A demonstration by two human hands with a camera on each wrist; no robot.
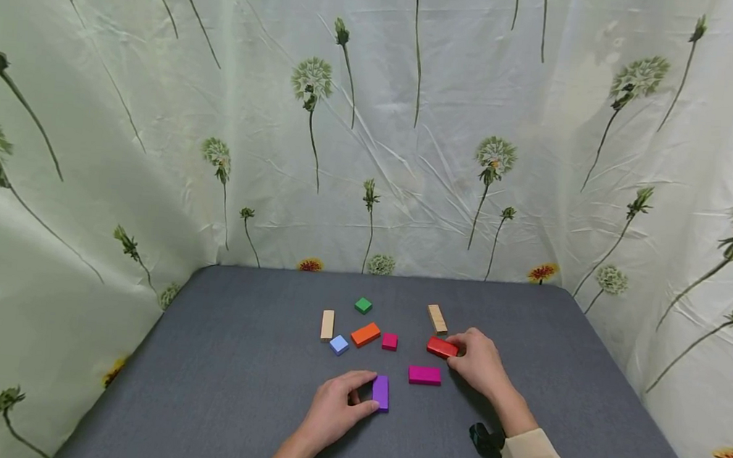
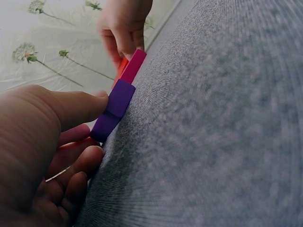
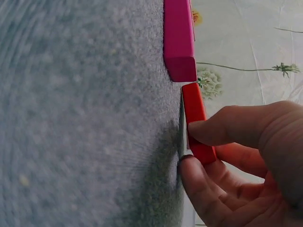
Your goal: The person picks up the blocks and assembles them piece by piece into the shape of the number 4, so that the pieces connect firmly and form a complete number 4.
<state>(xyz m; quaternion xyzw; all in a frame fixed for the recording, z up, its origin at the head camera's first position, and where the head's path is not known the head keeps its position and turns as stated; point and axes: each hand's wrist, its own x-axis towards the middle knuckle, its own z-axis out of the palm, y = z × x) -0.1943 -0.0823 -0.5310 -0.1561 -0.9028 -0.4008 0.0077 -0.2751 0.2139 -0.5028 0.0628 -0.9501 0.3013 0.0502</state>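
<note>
On the grey tabletop, my left hand (image 1: pixel 336 408) pinches a purple block (image 1: pixel 381 394) by its ends between thumb and forefinger. The left wrist view shows the thumb on that block (image 2: pixel 118 101), with the other fingers curled below it. Farther off on the right, my right hand (image 1: pixel 479 362) pinches the right end of a red block (image 1: pixel 442 348). In the right wrist view the red block (image 3: pixel 195 113) slants up from the thumb, close over the table. A magenta block (image 1: pixel 425 376) lies between the two hands, right of the purple one.
Beyond the hands lie a small crimson block (image 1: pixel 390 342), an orange block (image 1: pixel 366 334), a light blue block (image 1: pixel 340 344) and a green block (image 1: pixel 363 306). Two plain wooden blocks (image 1: pixel 327 325) flank these. A flower-printed curtain (image 1: pixel 373 149) hangs behind the table (image 1: pixel 228 391).
</note>
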